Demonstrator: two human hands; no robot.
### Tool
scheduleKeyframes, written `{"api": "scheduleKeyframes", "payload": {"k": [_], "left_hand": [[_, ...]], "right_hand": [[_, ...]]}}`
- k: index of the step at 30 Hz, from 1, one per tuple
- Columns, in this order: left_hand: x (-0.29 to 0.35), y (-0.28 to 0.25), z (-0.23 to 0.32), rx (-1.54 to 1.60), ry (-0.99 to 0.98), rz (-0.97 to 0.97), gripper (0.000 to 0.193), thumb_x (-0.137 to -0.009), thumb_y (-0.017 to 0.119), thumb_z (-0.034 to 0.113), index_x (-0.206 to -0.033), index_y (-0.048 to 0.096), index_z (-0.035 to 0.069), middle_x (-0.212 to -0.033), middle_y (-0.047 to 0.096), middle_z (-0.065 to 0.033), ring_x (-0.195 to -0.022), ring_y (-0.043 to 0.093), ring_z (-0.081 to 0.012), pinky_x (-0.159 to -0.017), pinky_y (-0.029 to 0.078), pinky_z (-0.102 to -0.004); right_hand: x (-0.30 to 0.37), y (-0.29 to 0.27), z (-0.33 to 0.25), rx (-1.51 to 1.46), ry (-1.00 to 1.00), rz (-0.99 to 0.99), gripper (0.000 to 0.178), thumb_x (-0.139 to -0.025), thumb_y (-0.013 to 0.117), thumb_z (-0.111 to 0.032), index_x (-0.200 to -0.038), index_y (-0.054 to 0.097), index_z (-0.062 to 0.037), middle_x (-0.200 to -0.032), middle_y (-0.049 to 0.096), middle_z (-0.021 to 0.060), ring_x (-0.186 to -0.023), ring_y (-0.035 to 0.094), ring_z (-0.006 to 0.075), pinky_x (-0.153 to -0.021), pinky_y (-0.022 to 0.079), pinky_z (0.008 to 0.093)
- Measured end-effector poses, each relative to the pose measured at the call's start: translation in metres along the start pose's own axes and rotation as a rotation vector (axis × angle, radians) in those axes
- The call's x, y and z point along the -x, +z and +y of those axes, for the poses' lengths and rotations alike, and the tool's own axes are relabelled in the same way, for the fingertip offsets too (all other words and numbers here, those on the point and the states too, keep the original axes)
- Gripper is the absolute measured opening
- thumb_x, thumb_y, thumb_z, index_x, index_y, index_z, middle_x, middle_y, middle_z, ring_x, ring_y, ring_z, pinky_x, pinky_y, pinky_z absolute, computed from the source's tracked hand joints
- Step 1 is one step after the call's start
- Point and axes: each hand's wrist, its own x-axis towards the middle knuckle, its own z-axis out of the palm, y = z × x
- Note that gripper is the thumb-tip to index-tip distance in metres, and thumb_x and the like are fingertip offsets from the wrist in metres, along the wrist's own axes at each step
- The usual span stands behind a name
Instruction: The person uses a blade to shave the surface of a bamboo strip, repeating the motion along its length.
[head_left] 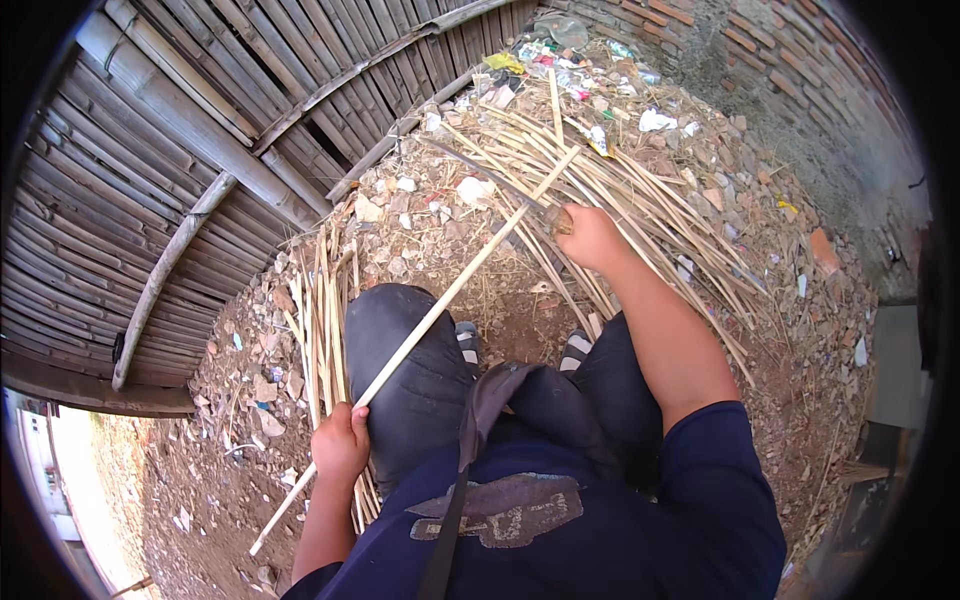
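Rubble-strewn ground (790,370) spreads around both grips. Closed round the pale stick (440,308), the left hand (341,444) has its length slanting up ahead, crossing the knife (487,172) just left of the right hand (592,238), clenched on the handle (560,219).

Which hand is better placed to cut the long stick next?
Probably the right hand: it grips the knife, whose blade crosses the long stick near its far end. The left hand is busy holding that stick closer to its other end.
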Motion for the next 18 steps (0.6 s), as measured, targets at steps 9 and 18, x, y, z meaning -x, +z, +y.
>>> {"api": "scheduleKeyframes", "payload": {"k": [9,18], "left_hand": [[0.003,0.02,-0.008,-0.01,0.007,0.079,0.038,-0.105,0.055,0.038,-0.083,0.056,0.007,-0.069,0.063,-0.021,-0.063,0.063,-0.0456,-0.057,0.048,-0.0561],[0.002,0.02,-0.011,0.136,0.037,0.049,0.044,-0.108,0.049,0.038,-0.08,0.054,0.005,-0.064,0.058,-0.022,-0.061,0.059,-0.0471,-0.057,0.045,-0.0542]], "right_hand": [[-0.003,0.001,0.011,-0.041,-0.014,-0.016,0.03,-0.079,0.07,-0.023,-0.105,0.07,-0.007,-0.092,0.073,0.0221,-0.087,0.07,0.0423,-0.078,0.056,0.0487],[-0.002,-0.006,0.013,-0.099,0.049,-0.121,0.028,-0.079,0.069,-0.021,-0.101,0.071,-0.0055,-0.09,0.073,0.0213,-0.087,0.071,0.039,-0.077,0.055,0.0474]]}}
